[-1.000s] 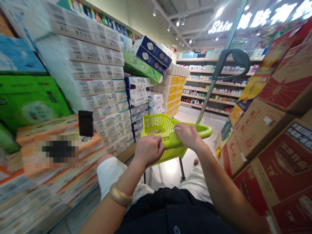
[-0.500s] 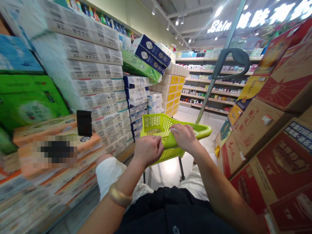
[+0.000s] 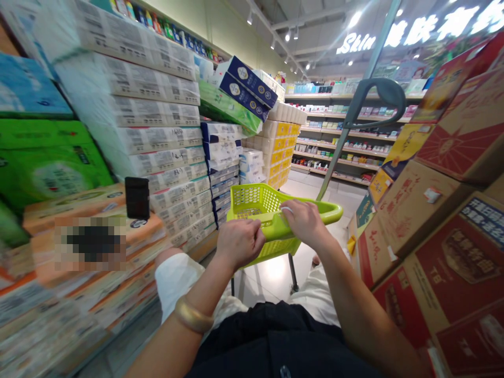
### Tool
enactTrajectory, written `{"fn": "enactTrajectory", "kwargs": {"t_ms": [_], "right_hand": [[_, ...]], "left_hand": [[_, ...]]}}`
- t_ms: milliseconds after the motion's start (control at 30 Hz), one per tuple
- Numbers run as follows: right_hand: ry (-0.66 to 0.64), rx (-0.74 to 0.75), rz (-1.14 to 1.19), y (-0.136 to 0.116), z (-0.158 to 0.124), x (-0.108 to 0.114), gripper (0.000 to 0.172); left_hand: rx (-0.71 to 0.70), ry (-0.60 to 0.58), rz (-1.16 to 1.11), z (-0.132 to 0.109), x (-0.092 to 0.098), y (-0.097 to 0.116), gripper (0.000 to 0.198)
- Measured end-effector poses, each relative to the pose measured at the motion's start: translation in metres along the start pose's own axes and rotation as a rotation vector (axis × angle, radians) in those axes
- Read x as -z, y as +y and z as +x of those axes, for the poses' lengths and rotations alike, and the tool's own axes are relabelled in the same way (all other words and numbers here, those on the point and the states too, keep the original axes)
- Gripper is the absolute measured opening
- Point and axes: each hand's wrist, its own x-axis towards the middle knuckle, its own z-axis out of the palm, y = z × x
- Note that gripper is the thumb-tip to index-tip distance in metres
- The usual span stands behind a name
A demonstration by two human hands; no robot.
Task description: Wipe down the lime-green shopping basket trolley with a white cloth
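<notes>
A lime-green plastic shopping basket [image 3: 255, 202] on a wheeled stand sits right in front of me in a store aisle. My left hand [image 3: 240, 242] is closed in a fist against its near rim. My right hand [image 3: 303, 221] is curled over the rim's near right corner, gripping it. A grey trolley handle [image 3: 378, 97] rises on a pole from the basket's far right. A gold bangle [image 3: 192, 316] circles my left wrist.
Stacks of wrapped tissue and paper packs [image 3: 157, 136] wall the left side, with a small black device [image 3: 137, 198] resting on orange packs. Red and brown cardboard cartons [image 3: 441, 210] crowd the right. The tiled aisle floor [image 3: 311, 189] runs ahead to stocked shelves [image 3: 342, 152].
My right hand shifted slightly along the basket rim; the view swayed a little. Both hands stay on the basket.
</notes>
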Motion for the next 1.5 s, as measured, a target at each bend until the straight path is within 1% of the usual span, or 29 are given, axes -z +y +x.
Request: {"fn": "enactTrajectory", "kwargs": {"t_ms": [67,133,200,333,400,467,567,633,700,800,867,933,1033,1100,1167,1267,1333,1400,1500], "right_hand": [[-0.021,0.069,0.035,-0.010,-0.003,-0.003,0.026],[-0.008,0.074,0.050,-0.012,-0.004,-0.003,0.026],[0.017,0.029,0.058,-0.005,-0.006,-0.001,0.027],[0.089,-0.121,0.037,0.017,-0.006,0.004,0.030],[0.119,-0.155,0.017,0.018,-0.007,0.004,0.030],[0.130,-0.127,0.023,0.010,-0.009,0.001,0.029],[0.094,-0.003,0.076,-0.005,-0.013,-0.005,0.028],[0.075,0.042,0.105,-0.009,-0.015,-0.006,0.028],[0.102,0.008,0.117,-0.003,-0.016,-0.005,0.028],[0.171,-0.093,0.121,0.010,-0.017,-0.002,0.029],[0.204,-0.131,0.115,0.012,-0.018,-0.003,0.029],[0.212,-0.107,0.113,0.005,-0.021,-0.006,0.028],[0.194,0.007,0.136,-0.016,-0.027,-0.014,0.024],[0.187,0.070,0.162,-0.024,-0.030,-0.017,0.023],[0.204,0.072,0.168,-0.022,-0.030,-0.017,0.023],[0.279,-0.026,0.144,-0.007,-0.029,-0.015,0.025],[0.318,-0.068,0.128,-0.001,-0.029,-0.014,0.025],[0.301,-0.028,0.125,-0.006,-0.031,-0.015,0.025],[0.210,0.107,0.146,-0.021,-0.034,-0.017,0.024]], "left_hand": [[-0.004,0.001,0.000,0.000,0.000,-0.001,0.034],[-0.005,0.001,-0.001,-0.001,0.001,-0.001,0.034],[-0.008,0.002,-0.004,-0.001,0.001,-0.002,0.034],[-0.003,0.008,-0.006,-0.001,0.000,-0.001,0.034],[0.002,0.006,-0.002,-0.001,0.000,0.000,0.034],[0.003,0.005,0.003,-0.001,0.000,0.000,0.034],[-0.001,0.009,0.005,-0.001,0.000,0.000,0.035],[-0.006,0.013,0.005,-0.001,-0.001,-0.001,0.035],[-0.011,0.016,0.004,-0.001,-0.001,-0.002,0.034],[-0.010,0.020,0.007,-0.001,-0.002,-0.002,0.034],[-0.004,0.020,0.010,-0.001,-0.002,-0.002,0.034],[-0.002,0.019,0.010,0.000,-0.002,-0.001,0.034],[-0.008,0.025,0.010,0.000,-0.002,-0.001,0.034],[-0.013,0.031,0.010,0.000,-0.003,-0.002,0.034],[-0.018,0.033,0.007,0.000,-0.003,-0.002,0.034],[-0.018,0.039,0.004,-0.001,-0.002,-0.002,0.034],[-0.012,0.041,0.002,0.000,-0.002,-0.001,0.034],[-0.006,0.042,-0.002,0.000,-0.002,0.000,0.034],[-0.010,0.045,-0.012,0.000,-0.002,0.000,0.034]]}}
